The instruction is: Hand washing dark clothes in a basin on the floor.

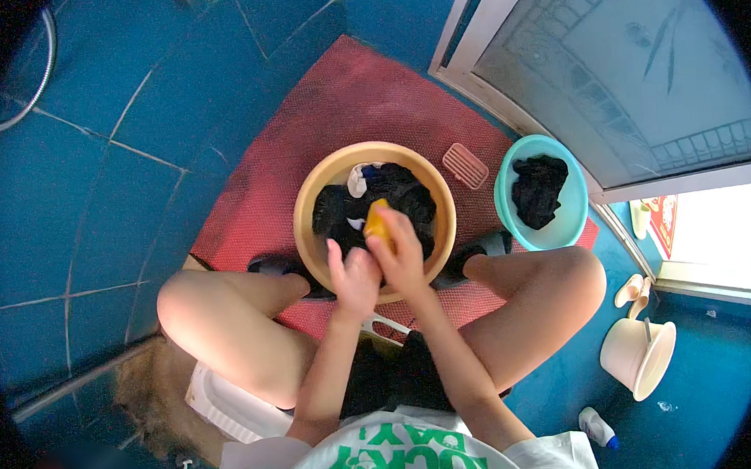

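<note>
A tan round basin (448,213) stands between my feet and holds dark wet-looking clothes (331,211). Near its far side lies a white sock-like piece (358,181). Over the near half of the basin, my right hand (404,254) grips a yellow bar of soap (377,220). Beside it and touching it is my left hand (357,280), its fingers curled and thumb raised. Whatever the left fingers may hold is hidden. To the right of the basin rests a pink slatted soap dish (466,166).
A turquoise basin (576,196) with a black garment (540,190) stands at right, by the frosted door (606,74). Red matting (341,90) covers the floor. A cream bucket (617,353), beige slippers (630,290) and a white bottle (595,426) are at lower right.
</note>
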Motion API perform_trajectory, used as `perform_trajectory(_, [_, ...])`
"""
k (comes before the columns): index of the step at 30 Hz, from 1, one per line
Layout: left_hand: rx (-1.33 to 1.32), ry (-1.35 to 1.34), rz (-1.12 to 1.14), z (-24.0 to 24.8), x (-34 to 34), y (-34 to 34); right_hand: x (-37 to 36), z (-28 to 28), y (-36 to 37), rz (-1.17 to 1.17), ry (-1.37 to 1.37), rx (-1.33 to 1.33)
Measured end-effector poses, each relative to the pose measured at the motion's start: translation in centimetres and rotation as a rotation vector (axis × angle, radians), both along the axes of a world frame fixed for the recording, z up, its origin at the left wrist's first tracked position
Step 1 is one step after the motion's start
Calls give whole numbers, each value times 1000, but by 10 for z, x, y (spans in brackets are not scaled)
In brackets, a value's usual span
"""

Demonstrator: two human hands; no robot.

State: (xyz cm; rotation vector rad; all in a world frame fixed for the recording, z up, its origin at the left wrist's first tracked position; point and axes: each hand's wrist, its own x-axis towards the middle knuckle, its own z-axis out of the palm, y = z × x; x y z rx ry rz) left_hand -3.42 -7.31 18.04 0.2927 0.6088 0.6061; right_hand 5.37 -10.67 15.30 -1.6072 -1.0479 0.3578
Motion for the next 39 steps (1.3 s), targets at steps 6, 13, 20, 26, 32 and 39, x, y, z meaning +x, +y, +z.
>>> perform_trajectory(6, [-81,25,5,7,2,0,-6,19,-1,-65,-97,-140])
perform_trajectory(13, [-61,45,-49,1,-5,1,-9,28,-5,60,-322,18])
perform_trajectory(20, [52,-132,-172,-11,2,-7,14,10,1,-200,44,-66])
perform_trajectory(26, [-92,76,60,-14,-11,-2,-19,28,0,-18,-258,-155])
perform_trajectory(32, [-133,-452,42,21,0,5,34,-27,-5,-278,1133,115])
perform_trajectory(39, [-60,-406,241,12,-6,14,26,11,-33,-30,1803,343])
